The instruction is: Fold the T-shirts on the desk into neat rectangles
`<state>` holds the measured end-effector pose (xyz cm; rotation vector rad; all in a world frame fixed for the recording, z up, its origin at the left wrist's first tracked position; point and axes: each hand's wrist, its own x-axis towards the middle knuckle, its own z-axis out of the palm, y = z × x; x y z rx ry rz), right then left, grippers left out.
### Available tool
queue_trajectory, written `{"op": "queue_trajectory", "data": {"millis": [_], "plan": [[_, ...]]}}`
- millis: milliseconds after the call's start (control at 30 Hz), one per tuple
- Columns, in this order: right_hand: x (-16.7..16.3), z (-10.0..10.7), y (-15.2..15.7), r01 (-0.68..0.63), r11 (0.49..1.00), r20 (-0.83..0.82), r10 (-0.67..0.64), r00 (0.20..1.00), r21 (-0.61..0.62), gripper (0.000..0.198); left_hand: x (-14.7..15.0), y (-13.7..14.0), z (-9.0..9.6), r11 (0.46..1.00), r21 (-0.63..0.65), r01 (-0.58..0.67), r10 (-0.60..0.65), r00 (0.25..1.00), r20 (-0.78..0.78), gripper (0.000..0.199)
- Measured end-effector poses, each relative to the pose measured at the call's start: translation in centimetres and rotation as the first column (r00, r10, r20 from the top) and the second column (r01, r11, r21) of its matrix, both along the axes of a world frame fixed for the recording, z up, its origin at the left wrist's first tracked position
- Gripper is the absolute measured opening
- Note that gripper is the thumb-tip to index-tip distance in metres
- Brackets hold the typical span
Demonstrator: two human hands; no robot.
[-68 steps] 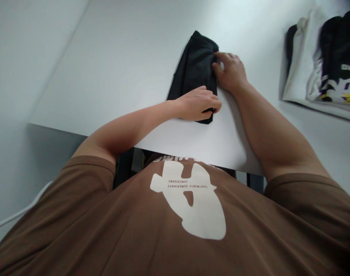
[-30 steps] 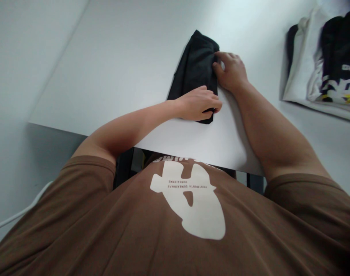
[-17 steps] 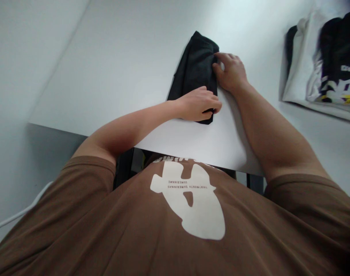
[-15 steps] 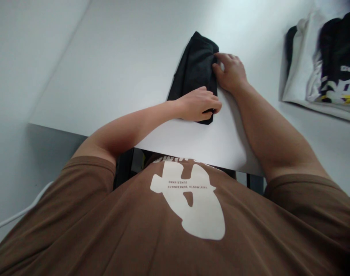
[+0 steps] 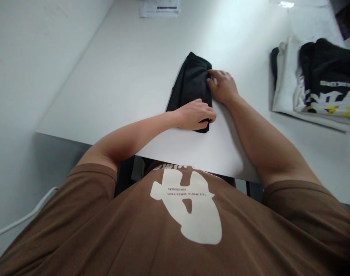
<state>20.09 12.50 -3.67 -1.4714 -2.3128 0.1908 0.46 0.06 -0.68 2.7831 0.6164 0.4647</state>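
A folded black garment (image 5: pixel 192 78) lies on the white table, its long side running away from me. Across its near end reaches my left hand (image 5: pixel 195 115), with fingers curled over the right edge and closed on the cloth. Farther up that same edge, my right hand (image 5: pixel 224 86) pinches the fabric between thumb and fingers. My left hand and forearm cover part of the near end, so the exact kind of garment cannot be made out.
At the right is a stack of folded clothes (image 5: pixel 330 84), black and white with a yellow-and-white print. Papers (image 5: pixel 160 8) lie at the table's far side. The white table (image 5: pixel 114 84) meets a wall on the left. A white cable (image 5: pixel 28 219) hangs at lower left.
The view has tilted up, so the garment, hands and stack sit lower in the picture and papers have come into sight. Both hands keep their places on the black garment.
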Motion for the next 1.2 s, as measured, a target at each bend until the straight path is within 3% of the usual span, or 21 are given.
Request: {"op": "queue_trajectory", "data": {"millis": [267,667,1200], "plan": [[0.6,-1.6,1.3,-0.051,0.994,-0.087,0.059,0.994,0.101,0.053,-0.1,0.0,0.3,1.0,0.012,-0.004,0.004,0.999,-0.036,0.021],[-0.3,-0.2,0.0,0.002,0.999,-0.024,-0.001,1.0,0.055,0.053,-0.3,-0.2,0.8,1.0,0.023,-0.012,0.014,0.996,-0.088,0.02],[-0.3,-0.6,0.3,0.004,0.998,-0.047,0.0,0.999,0.07,0.051,-0.4,-0.1,0.9,1.0,0.015,-0.02,0.022,0.994,-0.106,0.023]]}}
